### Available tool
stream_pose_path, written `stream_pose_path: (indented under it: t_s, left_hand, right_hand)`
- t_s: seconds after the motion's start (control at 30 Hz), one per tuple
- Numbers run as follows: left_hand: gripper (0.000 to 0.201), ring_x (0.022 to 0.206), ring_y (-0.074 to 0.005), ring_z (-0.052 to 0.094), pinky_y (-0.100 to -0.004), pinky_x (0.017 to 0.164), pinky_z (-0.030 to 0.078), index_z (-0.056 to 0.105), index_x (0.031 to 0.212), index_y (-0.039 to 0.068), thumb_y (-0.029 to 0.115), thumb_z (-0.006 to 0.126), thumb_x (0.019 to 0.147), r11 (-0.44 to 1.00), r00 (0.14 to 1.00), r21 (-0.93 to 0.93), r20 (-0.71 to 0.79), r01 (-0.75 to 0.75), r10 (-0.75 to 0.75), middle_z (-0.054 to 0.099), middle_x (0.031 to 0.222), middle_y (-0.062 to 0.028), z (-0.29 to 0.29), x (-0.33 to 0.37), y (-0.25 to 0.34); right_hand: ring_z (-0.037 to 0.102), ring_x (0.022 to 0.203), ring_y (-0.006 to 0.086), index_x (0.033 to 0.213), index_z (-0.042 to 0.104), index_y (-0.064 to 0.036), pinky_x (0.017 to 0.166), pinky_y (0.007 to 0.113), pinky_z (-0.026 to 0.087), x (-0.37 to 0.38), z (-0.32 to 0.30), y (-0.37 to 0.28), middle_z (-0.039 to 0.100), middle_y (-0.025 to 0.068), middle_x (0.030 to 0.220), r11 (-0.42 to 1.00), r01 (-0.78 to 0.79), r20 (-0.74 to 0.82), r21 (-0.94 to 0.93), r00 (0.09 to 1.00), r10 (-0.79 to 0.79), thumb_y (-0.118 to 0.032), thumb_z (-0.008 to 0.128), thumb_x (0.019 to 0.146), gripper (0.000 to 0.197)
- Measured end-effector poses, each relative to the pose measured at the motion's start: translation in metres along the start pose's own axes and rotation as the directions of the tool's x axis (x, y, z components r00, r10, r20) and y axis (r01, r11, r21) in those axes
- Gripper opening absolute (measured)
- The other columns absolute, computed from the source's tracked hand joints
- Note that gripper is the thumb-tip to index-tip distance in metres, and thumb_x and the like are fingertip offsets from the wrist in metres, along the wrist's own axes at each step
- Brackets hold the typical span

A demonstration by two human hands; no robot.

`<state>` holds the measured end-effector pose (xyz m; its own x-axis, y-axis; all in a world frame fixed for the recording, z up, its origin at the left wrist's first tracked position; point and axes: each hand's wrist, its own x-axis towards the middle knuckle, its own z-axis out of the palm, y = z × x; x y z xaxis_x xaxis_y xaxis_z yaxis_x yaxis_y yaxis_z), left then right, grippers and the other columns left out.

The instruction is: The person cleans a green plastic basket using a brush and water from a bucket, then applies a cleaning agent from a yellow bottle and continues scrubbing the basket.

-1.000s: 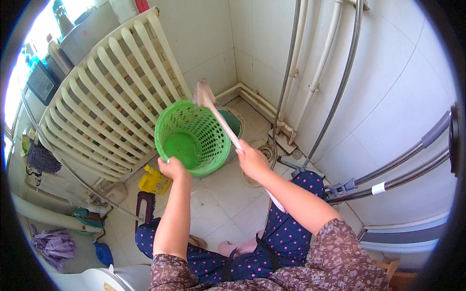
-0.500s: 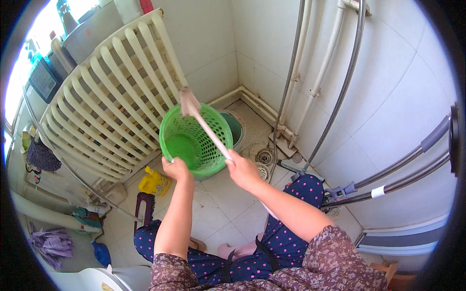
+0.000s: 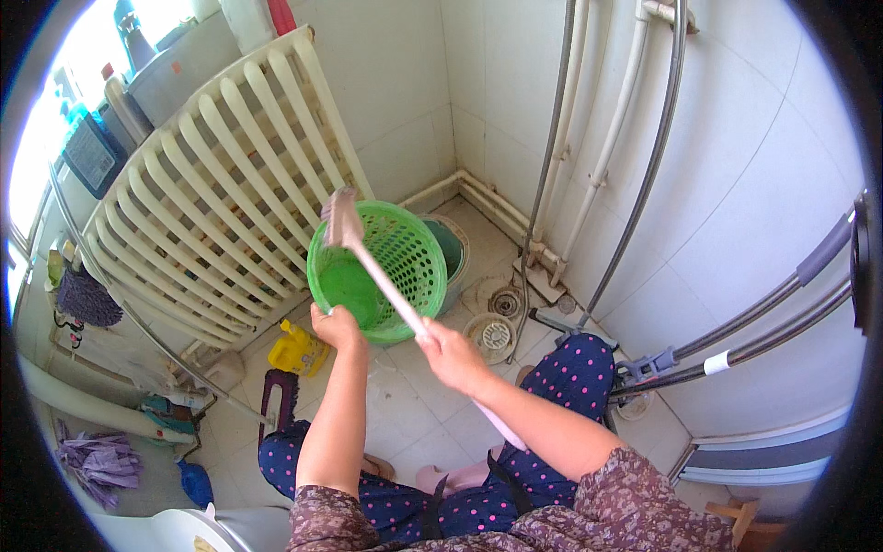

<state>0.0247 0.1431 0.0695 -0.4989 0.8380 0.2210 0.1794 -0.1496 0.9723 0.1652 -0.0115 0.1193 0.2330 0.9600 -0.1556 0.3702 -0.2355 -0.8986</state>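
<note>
Left hand (image 3: 336,327) is up at the lower rim of the green basket (image 3: 405,248), fingers curled over the rim and gripping it — the basket is off the floor, tipped so its open mouth faces the person, held out over the tiled floor (image 3: 405,414) in front of the knees. It is a round plastic basket with a lattice wall and a solid green bottom. Right hand (image 3: 452,354) is wrapped around the pale handle of a long-handled brush (image 3: 368,267), fingers closed tight on the shaft, thumb side up. The handle runs on down past the wrist toward the lap, and the brush head sits up at the basket's upper left rim, touching or just over it — I cannot tell which. The shaft crosses the basket's mouth on a slant.

Behind the basket a dark teal bucket (image 3: 451,253) stands on the floor near the corner where the two tiled walls meet. Just right of it, a round floor drain (image 3: 504,302) and a second strainer cover (image 3: 492,336). White pipes (image 3: 602,156) climb the wall above them. To the left a big white radiator (image 3: 212,212) leans across the wall, with a yellow object (image 3: 296,350) on the floor at its foot. The person sits low, legs in dark blue dotted trousers (image 3: 570,377).
</note>
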Motion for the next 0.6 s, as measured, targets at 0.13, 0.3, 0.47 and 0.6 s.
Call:
stream_pose_path:
  t_s: [0.13,0.3,0.47,0.6]
  left_hand:
    - [0.023,0.07,-0.0159,0.055,-0.0288,0.068,0.045,0.054,0.085,0.0,-0.01,0.042,0.068,0.997,0.999,-0.068,0.003,0.039,-0.038,0.058,0.077,-0.006,-0.004,0.004,-0.006]
    - [0.024,0.072,-0.0157,0.055,-0.0282,0.069,0.045,0.054,0.086,0.0,-0.01,0.042,0.068,0.995,0.999,-0.093,-0.01,0.036,-0.037,0.058,0.08,-0.0057,0.001,0.003,-0.014]
    - [0.034,0.077,-0.0157,0.057,-0.0283,0.072,0.045,0.059,0.098,0.0,-0.009,0.042,0.07,0.997,1.0,-0.072,0.0,0.022,-0.022,0.062,0.087,-0.006,0.009,-0.002,-0.021]
    - [0.04,0.078,-0.017,0.059,-0.0296,0.073,0.045,0.061,0.105,0.002,-0.008,0.044,0.07,0.999,0.998,-0.041,0.055,-0.005,0.008,0.064,0.089,-0.0077,0.003,-0.011,-0.022]
  right_hand:
    - [0.063,0.088,0.034,0.124,0.052,-0.0063,0.077,0.04,0.049,0.005,-0.001,0.013,0.063,0.0223,0.098,0.999,0.025,-0.058,-0.025,0.998,-0.026,-0.027,0.05,0.091,0.038]
    - [0.06,0.061,0.0311,0.114,0.057,-0.0107,0.055,0.041,0.048,0.016,-0.023,0.052,0.062,0.016,0.074,0.999,-0.032,-0.22,0.042,0.975,0.041,-0.026,0.048,0.092,0.029]
    - [0.037,0.042,0.0058,0.12,0.05,-0.0091,0.032,0.021,0.03,-0.052,-0.014,0.064,0.037,-0.0024,0.058,0.634,-0.474,0.093,0.611,0.838,0.537,-0.022,0.046,0.095,0.028]
    - [0.038,0.038,0.0076,0.121,0.053,-0.01,0.032,0.022,0.031,-0.04,-0.006,0.047,0.039,-0.0023,0.054,0.546,-0.431,0.153,0.719,0.864,0.481,-0.023,0.048,0.094,0.03]
